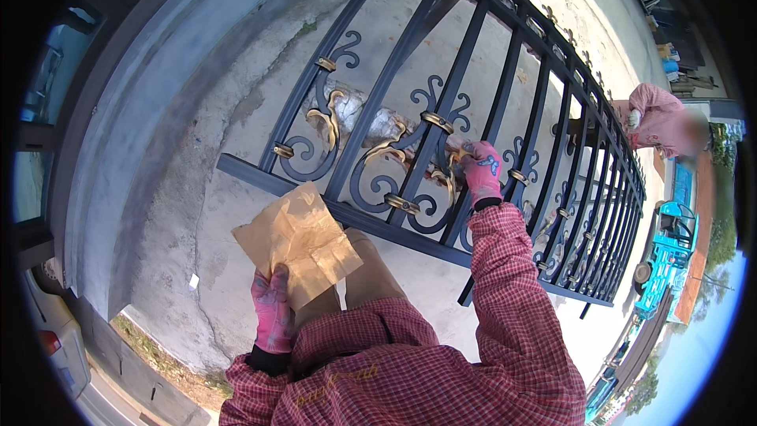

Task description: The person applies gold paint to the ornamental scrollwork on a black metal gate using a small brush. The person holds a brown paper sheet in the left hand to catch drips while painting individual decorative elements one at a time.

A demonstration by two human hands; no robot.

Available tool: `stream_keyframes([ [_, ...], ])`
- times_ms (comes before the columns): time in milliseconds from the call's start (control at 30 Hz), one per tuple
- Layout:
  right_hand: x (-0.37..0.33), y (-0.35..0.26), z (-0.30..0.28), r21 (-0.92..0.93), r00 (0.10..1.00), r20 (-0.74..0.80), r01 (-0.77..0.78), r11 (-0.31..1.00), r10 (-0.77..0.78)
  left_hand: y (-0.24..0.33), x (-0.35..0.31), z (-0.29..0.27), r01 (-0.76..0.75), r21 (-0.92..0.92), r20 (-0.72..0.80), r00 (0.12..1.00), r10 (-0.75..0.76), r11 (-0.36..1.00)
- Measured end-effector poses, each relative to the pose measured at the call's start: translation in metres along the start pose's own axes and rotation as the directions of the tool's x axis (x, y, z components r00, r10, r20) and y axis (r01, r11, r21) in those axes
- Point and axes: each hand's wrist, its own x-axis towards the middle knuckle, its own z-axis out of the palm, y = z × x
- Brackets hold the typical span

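Observation:
My left hand, in a pink glove, grips the lower edge of a creased brown piece of cardboard with a gold sheen on it. The cardboard is held in front of my legs, near the fence's lower rail. My right hand, in a pink glove with a blue mark, reaches to a scroll ornament between the bars. Its fingers are closed by the scroll; what they hold is too small to make out. The black metal fence panel has curled scrolls with gold accents and gold collars.
Pale rubble-like blocks lie under the panel on the concrete ground. Another person in a pink checked top is at the panel's far right side. A turquoise vehicle stands farther right. A grey wall runs along the left.

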Motion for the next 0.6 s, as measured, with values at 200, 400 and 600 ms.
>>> stream_keyframes([
  [200, 0.007, -0.001, 0.000, -0.254, 0.988, 0.094, 0.139, 0.957, -0.119, -0.008, -0.006, -0.006, 0.008, 0.003, 0.017, 1.000, -0.008, 1.000],
  [400, 0.014, -0.003, -0.001, -0.381, 0.959, 0.187, 0.270, 0.884, -0.212, -0.022, -0.017, -0.005, -0.023, 0.039, 0.008, 1.000, 0.022, 0.999],
  [600, 0.021, 0.020, -0.011, -0.146, 0.938, 0.196, 0.317, 0.937, -0.287, -0.034, -0.037, 0.029, -0.038, 0.007, -0.067, 0.997, 0.038, 0.999],
])
